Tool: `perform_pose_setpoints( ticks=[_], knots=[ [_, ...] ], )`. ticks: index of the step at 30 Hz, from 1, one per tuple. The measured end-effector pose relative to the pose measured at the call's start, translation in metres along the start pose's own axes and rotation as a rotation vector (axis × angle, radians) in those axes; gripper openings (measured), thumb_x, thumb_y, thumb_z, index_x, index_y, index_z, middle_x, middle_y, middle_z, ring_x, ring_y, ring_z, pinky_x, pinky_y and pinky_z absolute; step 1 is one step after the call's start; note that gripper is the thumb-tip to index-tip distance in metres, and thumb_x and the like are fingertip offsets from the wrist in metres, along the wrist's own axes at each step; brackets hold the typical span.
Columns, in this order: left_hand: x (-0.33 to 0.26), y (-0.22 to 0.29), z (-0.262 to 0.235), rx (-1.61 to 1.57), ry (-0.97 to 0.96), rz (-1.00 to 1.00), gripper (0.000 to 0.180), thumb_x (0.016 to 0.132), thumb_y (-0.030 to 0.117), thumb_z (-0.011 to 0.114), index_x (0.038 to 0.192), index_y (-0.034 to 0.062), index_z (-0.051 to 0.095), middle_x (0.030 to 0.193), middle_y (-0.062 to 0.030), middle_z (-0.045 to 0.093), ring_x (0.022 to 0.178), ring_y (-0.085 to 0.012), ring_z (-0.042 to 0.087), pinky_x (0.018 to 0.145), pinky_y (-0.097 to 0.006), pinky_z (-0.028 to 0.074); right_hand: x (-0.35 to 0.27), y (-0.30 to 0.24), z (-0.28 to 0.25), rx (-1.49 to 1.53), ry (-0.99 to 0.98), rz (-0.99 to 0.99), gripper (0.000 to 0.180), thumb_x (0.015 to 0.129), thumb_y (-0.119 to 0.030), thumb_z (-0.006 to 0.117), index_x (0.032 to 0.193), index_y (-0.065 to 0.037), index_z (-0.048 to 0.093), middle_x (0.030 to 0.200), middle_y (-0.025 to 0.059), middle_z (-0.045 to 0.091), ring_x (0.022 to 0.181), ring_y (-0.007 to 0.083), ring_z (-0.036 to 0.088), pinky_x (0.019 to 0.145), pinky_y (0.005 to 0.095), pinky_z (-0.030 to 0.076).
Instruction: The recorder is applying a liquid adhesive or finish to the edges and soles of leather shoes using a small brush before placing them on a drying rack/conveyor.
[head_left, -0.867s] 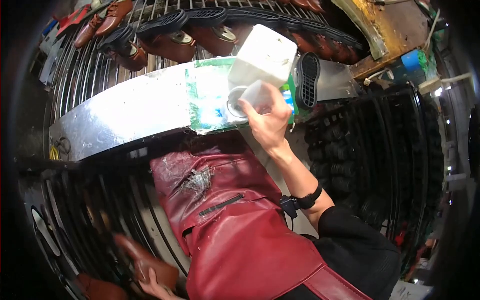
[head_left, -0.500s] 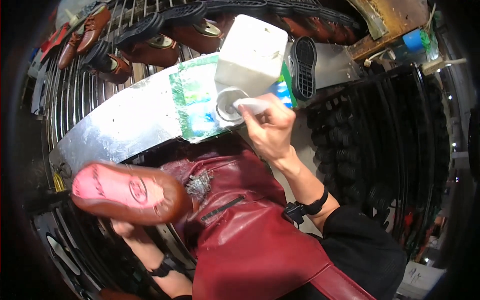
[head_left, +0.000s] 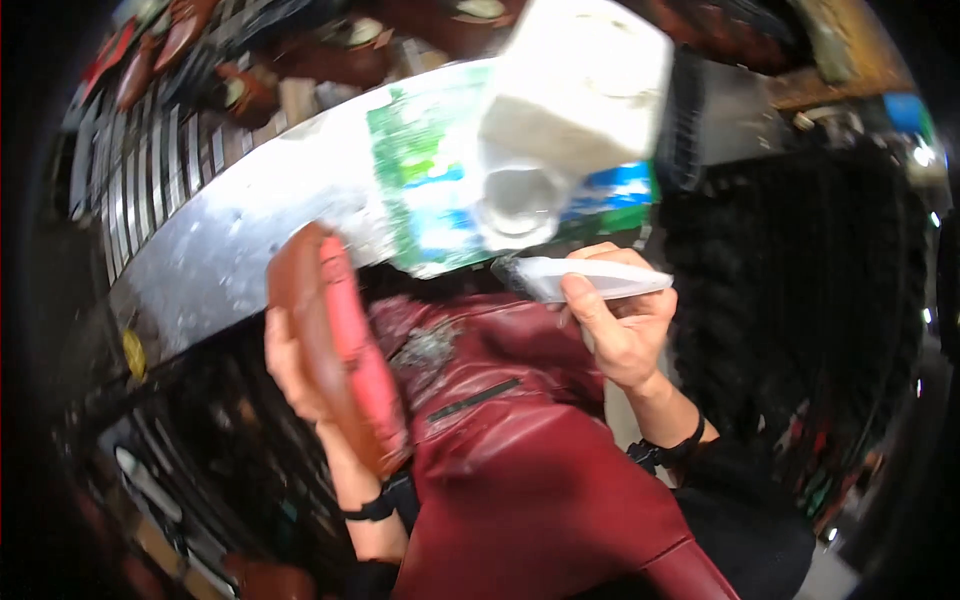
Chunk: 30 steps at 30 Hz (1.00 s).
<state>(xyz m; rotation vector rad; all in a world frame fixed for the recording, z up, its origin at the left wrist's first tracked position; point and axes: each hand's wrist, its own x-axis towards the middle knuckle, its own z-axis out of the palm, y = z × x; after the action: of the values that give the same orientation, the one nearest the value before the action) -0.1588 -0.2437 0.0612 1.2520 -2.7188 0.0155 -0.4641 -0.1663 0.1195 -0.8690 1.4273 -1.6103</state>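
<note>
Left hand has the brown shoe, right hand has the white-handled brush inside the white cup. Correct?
Not quite: the head view shows the white-handled brush outside the white cup, in the right hand. The left hand has the brown shoe.

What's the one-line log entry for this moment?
left hand: holds brown shoe, pink underside facing right | right hand: holds white brush-like tool, dark tip leftward | white cup: on green-blue sheet
</note>
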Motion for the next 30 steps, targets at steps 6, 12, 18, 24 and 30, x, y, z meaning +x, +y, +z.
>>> perform_pose_setpoints(
  ticks=[6,12,18,24,30],
  knots=[
    [-0.022,-0.017,0.055,-0.226,0.677,-0.115,0.046,0.098,0.009,0.068,0.137,0.0039,0.045,0.141,-0.0272,0.059,0.127,-0.0442,0.062,0.108,-0.053,0.050,0.029,0.035,0.086,0.302,-0.300,0.190,0.012,0.097,-0.003,0.073,0.104,0.007,0.072,0.086,0.0108,0.073,0.066,0.0108,0.067,0.054,0.0233,0.053],
    [-0.031,-0.030,0.059,-0.201,0.646,-0.061,0.061,0.095,0.008,0.074,0.144,0.0037,0.038,0.145,-0.0288,0.054,0.129,-0.0446,0.059,0.109,-0.057,0.052,0.044,0.044,0.120,0.273,-0.452,0.262,0.013,0.097,-0.004,0.074,0.107,0.004,0.073,0.085,0.0076,0.074,0.064,0.0076,0.066,0.052,0.0219,0.051],
    [-0.036,-0.030,0.053,-0.246,0.592,-0.070,0.056,0.098,0.011,0.070,0.143,0.0031,0.038,0.143,-0.0297,0.055,0.128,-0.0473,0.059,0.107,-0.060,0.052,0.100,0.053,0.147,0.003,-0.363,0.238,0.018,0.097,-0.009,0.075,0.101,0.008,0.073,0.077,0.0101,0.073,0.061,0.0146,0.069,0.052,0.0273,0.054],
    [-0.035,-0.030,0.049,-0.250,0.579,-0.070,0.054,0.098,0.010,0.070,0.142,0.0009,0.040,0.143,-0.0297,0.055,0.129,-0.0474,0.058,0.108,-0.059,0.051,0.111,0.059,0.143,0.047,-0.388,0.278,0.014,0.095,-0.007,0.076,0.099,0.006,0.074,0.079,0.0112,0.074,0.062,0.0153,0.069,0.052,0.0274,0.054],
    [-0.018,-0.024,0.047,-0.268,0.717,-0.085,0.039,0.098,0.008,0.066,0.132,0.0017,0.048,0.137,-0.0290,0.063,0.125,-0.0439,0.063,0.107,-0.052,0.049,0.049,0.018,0.111,0.057,-0.673,0.208,0.010,0.094,0.000,0.075,0.102,0.006,0.075,0.084,0.0133,0.075,0.069,0.0157,0.069,0.059,0.0290,0.053]
  ],
)
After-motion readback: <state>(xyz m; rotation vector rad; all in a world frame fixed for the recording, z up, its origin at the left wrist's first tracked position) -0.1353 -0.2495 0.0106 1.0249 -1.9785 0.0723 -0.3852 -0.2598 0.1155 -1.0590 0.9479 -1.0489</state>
